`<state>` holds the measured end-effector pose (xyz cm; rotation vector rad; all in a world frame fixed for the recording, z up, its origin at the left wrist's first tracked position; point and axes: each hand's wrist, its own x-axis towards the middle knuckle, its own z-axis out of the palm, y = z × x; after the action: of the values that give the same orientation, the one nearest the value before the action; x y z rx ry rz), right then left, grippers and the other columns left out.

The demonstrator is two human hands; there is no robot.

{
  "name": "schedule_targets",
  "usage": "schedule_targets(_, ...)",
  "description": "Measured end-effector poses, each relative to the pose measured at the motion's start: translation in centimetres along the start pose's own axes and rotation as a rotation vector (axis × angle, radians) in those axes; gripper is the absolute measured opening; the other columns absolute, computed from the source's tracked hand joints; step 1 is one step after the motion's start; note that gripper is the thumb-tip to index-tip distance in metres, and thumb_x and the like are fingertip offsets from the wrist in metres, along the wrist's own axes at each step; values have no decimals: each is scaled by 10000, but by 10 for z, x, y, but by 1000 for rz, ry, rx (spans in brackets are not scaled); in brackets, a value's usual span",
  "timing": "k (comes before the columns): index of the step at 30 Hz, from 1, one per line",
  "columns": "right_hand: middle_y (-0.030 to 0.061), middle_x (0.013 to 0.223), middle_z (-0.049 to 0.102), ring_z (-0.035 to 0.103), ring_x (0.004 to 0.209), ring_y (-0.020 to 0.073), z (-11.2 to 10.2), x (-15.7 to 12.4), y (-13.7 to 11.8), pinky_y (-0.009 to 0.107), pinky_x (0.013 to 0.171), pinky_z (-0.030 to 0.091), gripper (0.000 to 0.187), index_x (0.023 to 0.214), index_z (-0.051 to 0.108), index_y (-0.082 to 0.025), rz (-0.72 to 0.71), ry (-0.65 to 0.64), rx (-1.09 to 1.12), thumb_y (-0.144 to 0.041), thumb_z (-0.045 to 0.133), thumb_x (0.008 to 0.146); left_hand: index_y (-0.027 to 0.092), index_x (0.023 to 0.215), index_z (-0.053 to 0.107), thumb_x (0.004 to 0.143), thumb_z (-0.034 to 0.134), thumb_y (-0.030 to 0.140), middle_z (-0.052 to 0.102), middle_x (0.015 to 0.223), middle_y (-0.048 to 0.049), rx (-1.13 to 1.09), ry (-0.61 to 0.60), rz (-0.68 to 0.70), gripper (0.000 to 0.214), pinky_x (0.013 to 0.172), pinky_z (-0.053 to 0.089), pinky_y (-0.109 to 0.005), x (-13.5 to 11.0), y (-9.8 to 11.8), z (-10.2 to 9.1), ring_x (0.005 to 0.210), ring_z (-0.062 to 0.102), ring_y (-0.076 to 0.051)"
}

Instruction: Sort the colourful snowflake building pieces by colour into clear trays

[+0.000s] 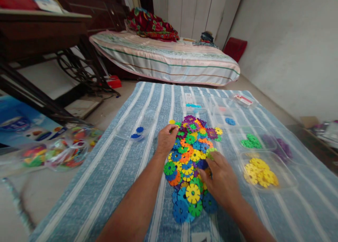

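A long heap of notched plastic discs (pixel 195 155) in blue, green, yellow, orange and purple lies on the striped cloth. My left hand (pixel 167 140) is at the upper left edge of the heap, thumb and fingertips pinched together; whatever is between them is hidden. Over the right side of the heap, my right hand (pixel 221 173) has its thumb and fingers apart, close to a dark blue disc (pixel 202 163) and a light green disc (pixel 211 151). Some fingertips are hidden among the pieces.
To the right, clear trays hold yellow discs (pixel 260 173), green discs (pixel 250 141), purple discs (pixel 283 149) and blue discs (pixel 230 121). Cyan pieces (pixel 193 106) sit in a far tray. At left, a clear tray (pixel 124 131) contains dark blue discs (pixel 139 129). A bed (pixel 169 62) stands beyond.
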<state>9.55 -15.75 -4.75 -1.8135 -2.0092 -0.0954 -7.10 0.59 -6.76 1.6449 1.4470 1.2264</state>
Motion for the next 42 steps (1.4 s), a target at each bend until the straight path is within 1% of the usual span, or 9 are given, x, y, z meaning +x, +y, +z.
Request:
schedule_targets(4,154,1071,610,524,1108,294,0,1,4,472,919,459,211,900,649,-132,-22,1,12,-264,484,888,206,799,675,787,548,292,709,838,-8,11,-3,10,154,809,481,-289,0,0,0,811,648,-172)
schedule_targets(12,124,1019,656,571,1037,240,9,5,26,453,930,467,238,895,673,-165,-37,215,221,-262,456,901,204,812,662,809,534,288,700,848,-9,64,43,46,153,839,480,-293,-8,3,-2,834,638,-167)
schedule_targets(16,94,1002,669,598,996,222,6,14,32,417,923,472,238,885,691,-202,84,208,467,-330,491,880,194,838,647,810,535,232,690,941,-40,129,63,217,122,931,442,-323,-17,18,-5,947,614,-179)
schedule_targets(18,79,998,674,612,968,215,3,20,32,390,894,482,244,868,699,-213,156,167,617,-357,502,873,186,821,647,808,543,224,688,911,-44,138,-8,316,111,913,446,-317,-22,31,-7,928,613,-177)
schedule_targets(21,56,984,682,618,943,214,-1,27,29,370,861,483,251,895,707,-218,269,109,813,-381,520,861,183,787,658,802,565,250,682,817,-20,103,-264,334,116,793,469,-271,-31,55,-8,802,614,-149)
schedule_targets(24,41,971,685,609,954,222,-3,31,25,362,864,468,251,899,715,-221,330,89,950,-392,537,851,175,791,670,769,609,286,669,767,2,22,-521,249,128,667,452,-224,-39,74,-8,699,589,-119)
schedule_targets(28,29,900,679,607,890,210,-2,34,19,332,827,459,253,823,713,-209,340,74,1045,-401,548,841,148,825,672,721,637,272,620,686,21,-130,-725,92,166,565,408,-194,-47,82,-3,611,537,-97)
schedule_targets(35,-31,587,503,469,583,123,3,31,16,235,548,370,346,623,582,-186,395,-10,1015,-445,519,844,143,610,563,671,622,248,482,538,59,-189,-761,-98,135,492,321,-187,-48,80,0,511,410,-69)
schedule_targets(42,-35,550,505,448,542,110,5,30,18,219,511,363,257,588,596,-189,428,-126,1075,-404,654,719,155,577,535,678,611,255,458,525,66,-29,-747,-42,162,494,292,-196,-44,81,-6,519,399,-74)
